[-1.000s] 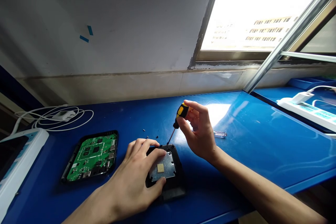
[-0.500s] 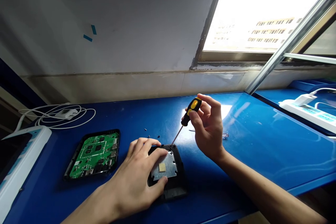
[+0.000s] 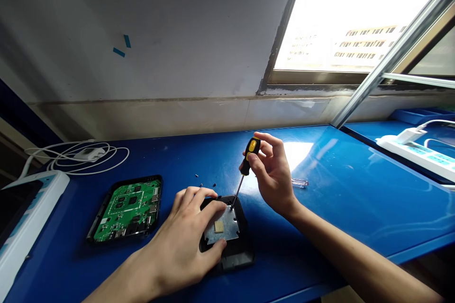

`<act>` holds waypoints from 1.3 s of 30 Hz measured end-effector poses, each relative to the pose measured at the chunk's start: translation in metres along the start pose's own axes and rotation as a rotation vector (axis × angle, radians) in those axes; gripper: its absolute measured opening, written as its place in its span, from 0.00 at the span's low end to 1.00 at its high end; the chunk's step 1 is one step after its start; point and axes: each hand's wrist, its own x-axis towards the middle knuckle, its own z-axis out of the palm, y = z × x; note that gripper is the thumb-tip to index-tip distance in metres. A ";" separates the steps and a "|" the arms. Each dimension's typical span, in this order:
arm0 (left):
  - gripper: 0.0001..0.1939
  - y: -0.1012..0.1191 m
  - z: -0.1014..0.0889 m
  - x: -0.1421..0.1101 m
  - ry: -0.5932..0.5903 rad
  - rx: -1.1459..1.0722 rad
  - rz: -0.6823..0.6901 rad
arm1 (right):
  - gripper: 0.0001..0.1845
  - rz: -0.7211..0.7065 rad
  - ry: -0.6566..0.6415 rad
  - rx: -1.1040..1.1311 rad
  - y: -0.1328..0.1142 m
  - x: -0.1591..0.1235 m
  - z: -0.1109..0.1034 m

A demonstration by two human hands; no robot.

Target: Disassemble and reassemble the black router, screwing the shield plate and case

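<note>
My left hand (image 3: pixel 188 232) grips a black plastic cover (image 3: pixel 238 259) lying on the blue table, its thumb and fingers round the left side. Inside the cover sits a silvery metal plate (image 3: pixel 229 227) with a small tan pad (image 3: pixel 219 226) on it. My right hand (image 3: pixel 273 175) is closed round a black and yellow screwdriver (image 3: pixel 250 155). The screwdriver is tilted, and its tip meets the upper edge of the plate near my left fingers. Several tiny dark screws (image 3: pixel 214 184) lie on the table just beyond the cover.
To the left lies a black casing with a green circuit board (image 3: pixel 131 206). A white cable coil with an adapter (image 3: pixel 90 154) and a white power strip (image 3: pixel 46 199) are farther left. A clear-handled tool (image 3: pixel 299 183) lies behind my right hand. Another power strip (image 3: pixel 419 151) is at right.
The screwdriver tip has moved from the cover's top rim onto the metal plate's upper edge. My right hand swung right, then back left. My left hand keeps its hold on the cover.
</note>
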 end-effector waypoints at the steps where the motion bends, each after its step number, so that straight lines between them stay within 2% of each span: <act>1: 0.22 0.000 0.000 0.000 -0.004 -0.001 -0.002 | 0.18 0.000 -0.001 -0.002 0.000 0.000 0.000; 14: 0.22 -0.001 0.001 0.000 0.012 -0.002 0.007 | 0.18 -0.014 -0.005 -0.008 -0.002 -0.001 0.000; 39: 0.20 -0.001 0.001 0.000 -0.033 0.002 -0.008 | 0.17 -0.031 0.014 -0.026 -0.002 0.000 -0.001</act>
